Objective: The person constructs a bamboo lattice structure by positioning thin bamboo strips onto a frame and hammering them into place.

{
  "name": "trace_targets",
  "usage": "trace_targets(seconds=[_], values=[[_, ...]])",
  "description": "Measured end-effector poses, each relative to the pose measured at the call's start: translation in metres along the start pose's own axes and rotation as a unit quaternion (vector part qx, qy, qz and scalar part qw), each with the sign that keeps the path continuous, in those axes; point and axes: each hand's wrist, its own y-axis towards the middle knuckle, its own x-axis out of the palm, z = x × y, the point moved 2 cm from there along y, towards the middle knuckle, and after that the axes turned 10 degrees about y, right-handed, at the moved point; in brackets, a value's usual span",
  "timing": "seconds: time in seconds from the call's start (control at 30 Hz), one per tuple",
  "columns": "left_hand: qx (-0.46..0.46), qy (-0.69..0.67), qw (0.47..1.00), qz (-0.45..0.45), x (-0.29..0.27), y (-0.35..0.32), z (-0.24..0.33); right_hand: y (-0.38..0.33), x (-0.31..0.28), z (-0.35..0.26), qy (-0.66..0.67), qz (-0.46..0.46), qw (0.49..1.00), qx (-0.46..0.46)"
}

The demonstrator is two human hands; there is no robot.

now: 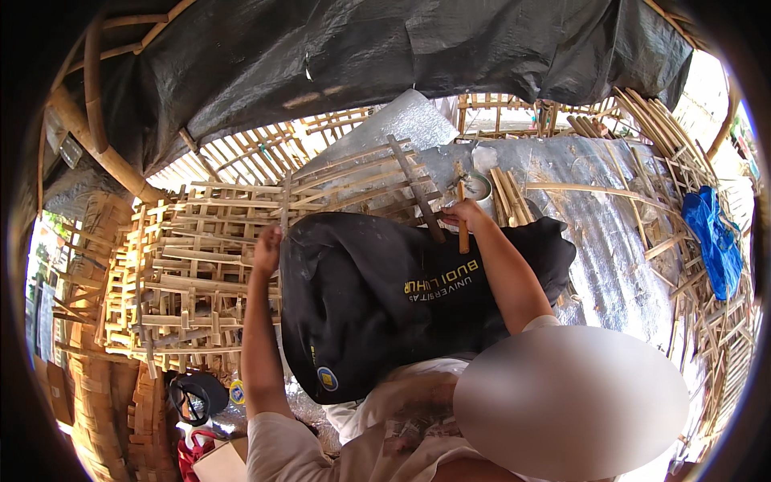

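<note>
Working neatly probably means steadying the bamboo-slat frame (413,181) beyond the black printed cloth (361,281), where the left hand (267,247) curls, grip unclear, while the right hand (461,214) pinches a wooden stick (463,238).

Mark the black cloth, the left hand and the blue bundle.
Black cloth (373,297): head view, on its plain middle.
Left hand (268,244): head view, on the hand's middle.
Blue bundle (713,241): head view, on its crumpled middle.

On my remote feed the bamboo lattice (193,277) is bright; daylight blows out gaps in the slatted wall (243,154) beyond it. To the lattice's right I see the metal sheet (604,269) glaring, with a blurred oval (570,402) lower down; edges farthest from it bow.
</note>
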Motion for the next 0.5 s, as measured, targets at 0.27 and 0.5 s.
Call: trace_targets(seconds=[0.27, 0.5], values=[[-0.111, 0.016, 0.99, -0.084, 0.071, -0.047, -0.052, -0.008, -0.009, -0.008, -0.015, 0.011, 1.0, -0.023], [-0.122, 0.0, 0.989, -0.086, 0.067, -0.055, -0.057, -0.017, 0.008, -0.011, -0.034, 0.033, 0.997, -0.053]])
